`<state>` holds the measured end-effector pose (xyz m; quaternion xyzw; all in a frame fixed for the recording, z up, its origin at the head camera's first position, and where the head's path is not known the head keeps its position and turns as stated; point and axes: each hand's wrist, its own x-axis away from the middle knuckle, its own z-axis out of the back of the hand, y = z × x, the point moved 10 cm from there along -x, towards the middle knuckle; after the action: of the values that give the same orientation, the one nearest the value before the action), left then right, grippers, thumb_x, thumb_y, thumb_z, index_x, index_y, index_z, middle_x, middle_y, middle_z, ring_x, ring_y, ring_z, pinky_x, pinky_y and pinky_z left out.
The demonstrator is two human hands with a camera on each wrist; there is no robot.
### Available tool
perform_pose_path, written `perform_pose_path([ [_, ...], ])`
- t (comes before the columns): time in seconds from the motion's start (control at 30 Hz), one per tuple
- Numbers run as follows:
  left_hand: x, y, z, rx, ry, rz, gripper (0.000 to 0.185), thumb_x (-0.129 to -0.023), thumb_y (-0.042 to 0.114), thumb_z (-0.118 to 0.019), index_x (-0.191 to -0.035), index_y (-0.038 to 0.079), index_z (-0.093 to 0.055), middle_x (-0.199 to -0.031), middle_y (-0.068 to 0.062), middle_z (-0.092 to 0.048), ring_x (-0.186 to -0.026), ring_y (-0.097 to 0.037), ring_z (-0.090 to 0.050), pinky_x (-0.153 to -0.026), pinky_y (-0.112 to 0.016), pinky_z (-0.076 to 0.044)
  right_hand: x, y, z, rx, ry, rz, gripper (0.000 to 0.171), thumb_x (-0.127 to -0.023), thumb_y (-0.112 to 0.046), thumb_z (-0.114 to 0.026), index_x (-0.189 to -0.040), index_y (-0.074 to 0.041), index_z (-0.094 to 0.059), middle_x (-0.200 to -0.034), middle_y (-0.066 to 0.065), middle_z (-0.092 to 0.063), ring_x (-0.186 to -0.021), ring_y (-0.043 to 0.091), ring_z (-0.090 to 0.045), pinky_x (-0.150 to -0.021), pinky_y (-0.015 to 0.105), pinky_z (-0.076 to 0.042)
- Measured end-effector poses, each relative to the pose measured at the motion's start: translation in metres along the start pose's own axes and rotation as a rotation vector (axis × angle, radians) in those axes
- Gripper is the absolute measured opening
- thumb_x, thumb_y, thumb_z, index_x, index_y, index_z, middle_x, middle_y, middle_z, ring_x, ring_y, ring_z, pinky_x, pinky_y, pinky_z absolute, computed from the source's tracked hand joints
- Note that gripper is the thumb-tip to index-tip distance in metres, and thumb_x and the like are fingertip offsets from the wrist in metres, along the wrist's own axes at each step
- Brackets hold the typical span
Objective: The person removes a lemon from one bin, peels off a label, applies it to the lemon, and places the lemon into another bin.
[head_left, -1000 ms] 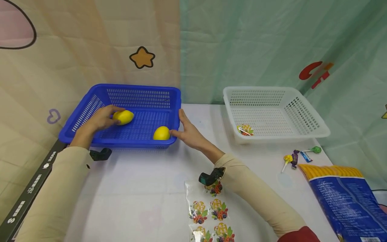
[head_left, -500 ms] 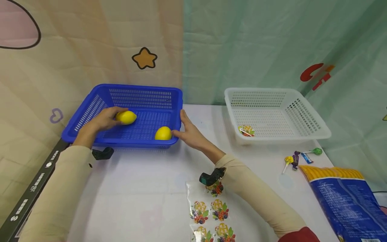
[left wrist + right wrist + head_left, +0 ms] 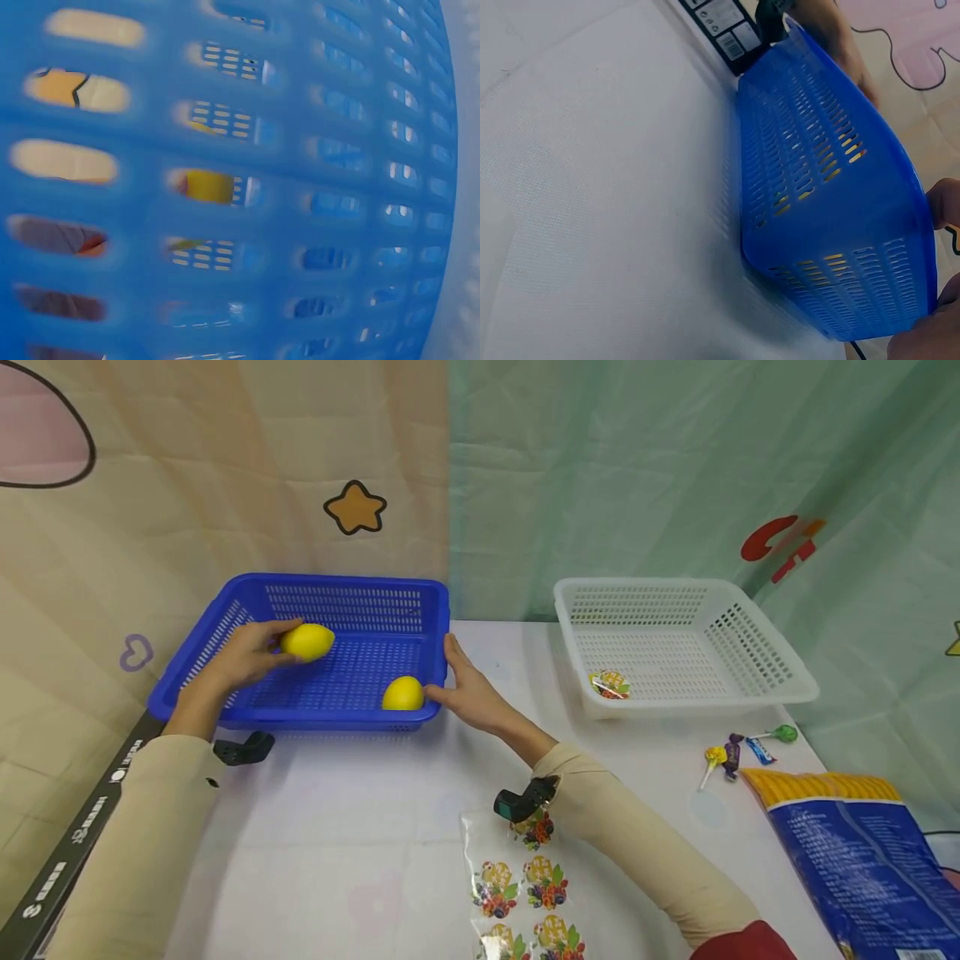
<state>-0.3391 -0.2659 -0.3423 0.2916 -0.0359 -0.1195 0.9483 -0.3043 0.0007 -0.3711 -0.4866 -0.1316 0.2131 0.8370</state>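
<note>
My left hand (image 3: 251, 652) grips a yellow lemon (image 3: 311, 642) inside the left part of the blue basket (image 3: 337, 723), thumb on its near side and fingers behind. A second lemon (image 3: 402, 693) lies at the basket's front right corner. Around that corner's rim my right hand (image 3: 476, 693) holds the basket, the thumb at the rim beside the second lemon and the other fingers along the outer right side. Through the slots in the left wrist view, a patch of yellow lemon (image 3: 210, 187) shows. Fingers (image 3: 946, 201) touch the basket rim in the right wrist view.
A white basket (image 3: 686, 703) at the right holds a fruit sticker (image 3: 609, 684). Several sweets, including a yellow lollipop (image 3: 713, 759), lie before it, near a blue and yellow bag (image 3: 862, 852). A sticker sheet (image 3: 517, 885) lies in front; a black box (image 3: 82, 827) runs along the left.
The left hand has raised its lemon slightly off the basket floor. The right hand stays at the basket's corner, and the second lemon has not moved.
</note>
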Motion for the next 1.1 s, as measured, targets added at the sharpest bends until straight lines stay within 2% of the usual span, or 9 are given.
perform_pose_path([
  [0.17,0.007,0.011,0.007,0.025,0.021,-0.016,0.057,-0.092,-0.002,-0.065,-0.143,-0.010,-0.040,-0.139,-0.038,-0.043,-0.127,-0.053,-0.042,-0.106,-0.059,-0.036,0.000,-0.002,0.001,0.004,0.003,0.000,0.086,-0.098,-0.020,-0.058,-0.157,-0.009,0.004,-0.164,0.002,0.009,-0.150,0.016,0.003,-0.121,0.040,-0.006],
  [0.33,0.016,0.028,0.011,0.059,0.037,-0.046,0.056,-0.092,-0.001,-0.066,-0.143,-0.007,-0.043,-0.143,-0.033,-0.043,-0.131,-0.049,-0.041,-0.106,-0.055,-0.038,0.001,-0.002,0.002,0.012,0.008,-0.007,0.087,-0.098,-0.022,-0.059,-0.157,-0.010,0.002,-0.164,0.002,0.007,-0.150,0.017,0.001,-0.120,0.042,-0.008],
  [0.63,0.028,0.083,0.009,0.111,0.056,-0.180,0.056,-0.090,-0.009,-0.065,-0.143,-0.004,-0.046,-0.143,-0.026,-0.047,-0.131,-0.043,-0.045,-0.104,-0.046,-0.039,0.003,0.000,0.008,0.013,0.040,-0.023,0.088,-0.094,-0.028,-0.064,-0.158,-0.011,-0.006,-0.165,0.003,-0.004,-0.150,0.022,-0.009,-0.119,0.047,-0.015],
  [0.83,0.031,0.113,0.001,0.147,0.032,-0.250,0.057,-0.089,-0.008,-0.066,-0.143,-0.001,-0.048,-0.142,-0.023,-0.050,-0.131,-0.040,-0.047,-0.105,-0.045,-0.040,0.004,0.002,0.014,0.027,0.041,-0.028,0.091,-0.091,-0.037,-0.068,-0.158,-0.012,-0.011,-0.164,0.001,-0.010,-0.149,0.022,-0.015,-0.119,0.045,-0.019],
  [1.1,0.029,0.142,-0.020,0.213,-0.034,-0.315,0.058,-0.088,-0.007,-0.068,-0.143,0.001,-0.049,-0.143,-0.018,-0.050,-0.131,-0.036,-0.047,-0.107,-0.045,-0.040,0.007,0.004,0.021,0.044,0.027,-0.006,0.089,-0.090,-0.046,-0.068,-0.158,-0.016,-0.020,-0.162,0.000,-0.021,-0.147,0.024,-0.023,-0.117,0.046,-0.025],
])
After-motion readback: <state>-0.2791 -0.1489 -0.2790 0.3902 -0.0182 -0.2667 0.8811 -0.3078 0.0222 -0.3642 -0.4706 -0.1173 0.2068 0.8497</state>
